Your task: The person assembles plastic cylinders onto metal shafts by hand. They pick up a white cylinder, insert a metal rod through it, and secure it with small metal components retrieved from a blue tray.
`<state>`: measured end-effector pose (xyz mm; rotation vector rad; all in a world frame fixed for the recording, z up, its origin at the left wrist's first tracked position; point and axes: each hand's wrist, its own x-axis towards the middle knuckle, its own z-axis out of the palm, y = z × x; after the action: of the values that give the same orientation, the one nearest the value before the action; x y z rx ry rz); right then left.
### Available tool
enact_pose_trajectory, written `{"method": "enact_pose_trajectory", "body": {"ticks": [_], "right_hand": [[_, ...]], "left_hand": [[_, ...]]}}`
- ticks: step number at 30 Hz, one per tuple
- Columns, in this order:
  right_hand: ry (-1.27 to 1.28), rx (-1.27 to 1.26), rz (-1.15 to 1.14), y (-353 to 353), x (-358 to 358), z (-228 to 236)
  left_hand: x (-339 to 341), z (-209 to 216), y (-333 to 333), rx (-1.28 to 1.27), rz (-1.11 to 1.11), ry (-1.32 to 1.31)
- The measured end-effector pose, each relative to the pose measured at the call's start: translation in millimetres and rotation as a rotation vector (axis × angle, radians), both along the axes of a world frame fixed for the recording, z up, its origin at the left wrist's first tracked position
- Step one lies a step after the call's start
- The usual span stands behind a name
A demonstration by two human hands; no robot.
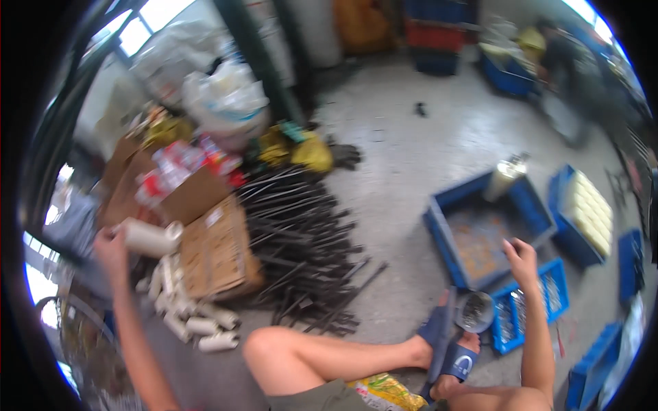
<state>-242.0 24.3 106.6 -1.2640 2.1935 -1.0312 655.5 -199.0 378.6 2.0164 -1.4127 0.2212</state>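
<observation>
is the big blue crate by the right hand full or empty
Nearly empty: the crate shows mostly floor, with blurred orange patches, and one pale cylinder standing at a far corner.

Rods (pixel 301 233) lie between the carton (pixel 214 253) (cylinders (pixel 219 342) before it) and the large bin (pixel 444 241).

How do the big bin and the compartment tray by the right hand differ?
The bin is larger and deeper; the tray smaller and shallower. The bin is darker blue, the tray brighter. The bin holds a pale cylinder, the tray small metallic-looking parts. Both are rectangular.
</observation>
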Motion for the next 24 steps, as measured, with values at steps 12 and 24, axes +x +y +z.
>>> {"method": "enact_pose_trajectory", "body": {"ticks": [12, 24], "right_hand": [[0.084, 0.223, -0.357, -131.3, -91.5, -102.8], [0.188, -0.196, -0.731, -226.8, -52.3, -203.4]], "left_hand": [[-269.1, -134.0, 30.2, 0.035, -0.876, -0.674], [-423.0, -194.4, 140.1, 0.388, -0.977, -0.023]]}}
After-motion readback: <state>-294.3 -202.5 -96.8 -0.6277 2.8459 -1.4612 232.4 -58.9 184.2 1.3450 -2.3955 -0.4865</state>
